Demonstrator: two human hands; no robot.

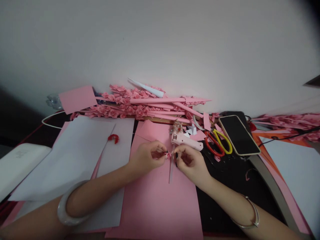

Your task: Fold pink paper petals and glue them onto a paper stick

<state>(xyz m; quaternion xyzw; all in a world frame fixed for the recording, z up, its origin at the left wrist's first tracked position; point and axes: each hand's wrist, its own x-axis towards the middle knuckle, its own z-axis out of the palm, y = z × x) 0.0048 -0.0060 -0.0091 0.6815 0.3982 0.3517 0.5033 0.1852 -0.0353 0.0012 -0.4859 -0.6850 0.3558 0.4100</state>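
Observation:
Near the middle of the head view, my left hand (147, 156) pinches a small pink paper flower (168, 156) between thumb and fingertips. Close beside it, my right hand (192, 164) is closed in a pinch at the flower's right side. What its fingertips hold is too small to make out. Just beyond the hands lies a pale pink glue gun (188, 142), and a glue stick (171, 173) extends towards me from its back end. Beneath the hands a pink paper sheet (162, 206) lies on the dark table.
Paper flower stems (160, 106) lie along the wall. White sheets (75, 146) with a red curved piece (113, 138) are at left, beside a white box-like device (22, 163). Red-handled scissors (212, 145), yellow-handled scissors (223, 141) and a phone (240, 135) lie right, before more paper (297, 173).

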